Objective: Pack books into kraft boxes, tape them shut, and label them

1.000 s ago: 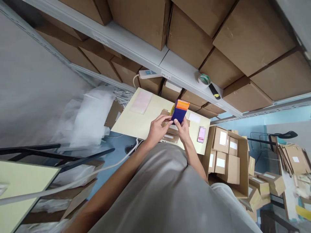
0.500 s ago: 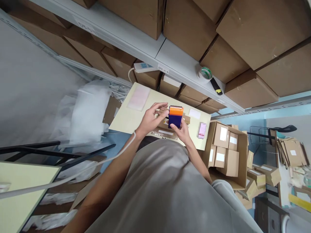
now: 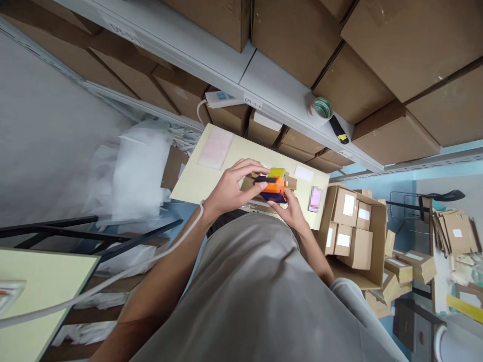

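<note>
A small orange and dark blue box [image 3: 277,187] is held between both hands above the table [image 3: 188,173]. A yellow-green part [image 3: 277,172] shows at its far side; whether it belongs to the box I cannot tell. My left hand [image 3: 239,183] grips the box from the left, its thumb on the near face and its fingers over the far edge. From the right and below, my right hand [image 3: 290,210] clasps the box. Underneath, partly hidden by the hands, is some brown cardboard packaging [image 3: 251,205]. A pale cord [image 3: 188,235] runs along my left forearm to the wrist.
A pinkish sheet [image 3: 215,147], a white card [image 3: 303,173] and a pixelated pink item [image 3: 315,199] lie on the table. Beside it stands a large carton [image 3: 377,251] of smaller boxes. Overhead, a shelf holds a tape roll [image 3: 321,108] and a black-handled tool [image 3: 338,129].
The box has turned from upright to lying sideways. My left hand has moved right and closed on it, and the yellow-green part has come into view.
</note>
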{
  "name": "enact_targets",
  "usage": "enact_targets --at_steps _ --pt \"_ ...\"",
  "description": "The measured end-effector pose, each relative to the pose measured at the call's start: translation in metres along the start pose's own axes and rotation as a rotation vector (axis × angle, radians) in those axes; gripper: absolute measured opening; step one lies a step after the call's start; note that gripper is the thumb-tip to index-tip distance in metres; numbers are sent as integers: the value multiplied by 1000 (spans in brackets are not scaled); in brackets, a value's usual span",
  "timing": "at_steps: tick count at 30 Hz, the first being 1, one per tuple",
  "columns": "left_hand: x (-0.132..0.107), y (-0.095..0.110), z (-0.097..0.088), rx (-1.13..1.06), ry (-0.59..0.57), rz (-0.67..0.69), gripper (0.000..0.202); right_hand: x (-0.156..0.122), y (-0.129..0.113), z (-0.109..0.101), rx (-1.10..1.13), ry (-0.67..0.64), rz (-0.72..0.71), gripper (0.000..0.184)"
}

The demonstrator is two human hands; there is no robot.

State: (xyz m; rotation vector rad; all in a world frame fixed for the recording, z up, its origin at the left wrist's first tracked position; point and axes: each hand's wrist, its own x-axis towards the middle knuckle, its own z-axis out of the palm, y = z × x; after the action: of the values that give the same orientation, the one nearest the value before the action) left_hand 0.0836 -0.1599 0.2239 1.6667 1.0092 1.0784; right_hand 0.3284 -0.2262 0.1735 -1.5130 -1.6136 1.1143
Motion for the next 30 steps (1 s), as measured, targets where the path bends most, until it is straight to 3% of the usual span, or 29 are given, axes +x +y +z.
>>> enact_targets --at_steps 9,13,19,25,30 --pt "-2 2 -6 -9 -41 0 29 -3 -6 -11 -182 -15 -81 42" --pt "2 -5 -5 -93 -67 -89 30 -5 0 -9 -229 -3 -87 41" --pt "9 -43 5 -337 -150 -347 49 -3 8 -9 -207 -35 -2 41" --pt "-1 -93 21 -368 -142 -534 58 4 23 -10 -206 -143 111 47" --pt "-14 -100 37 -382 -67 -582 59 14 21 -21 -264 -295 155 53"
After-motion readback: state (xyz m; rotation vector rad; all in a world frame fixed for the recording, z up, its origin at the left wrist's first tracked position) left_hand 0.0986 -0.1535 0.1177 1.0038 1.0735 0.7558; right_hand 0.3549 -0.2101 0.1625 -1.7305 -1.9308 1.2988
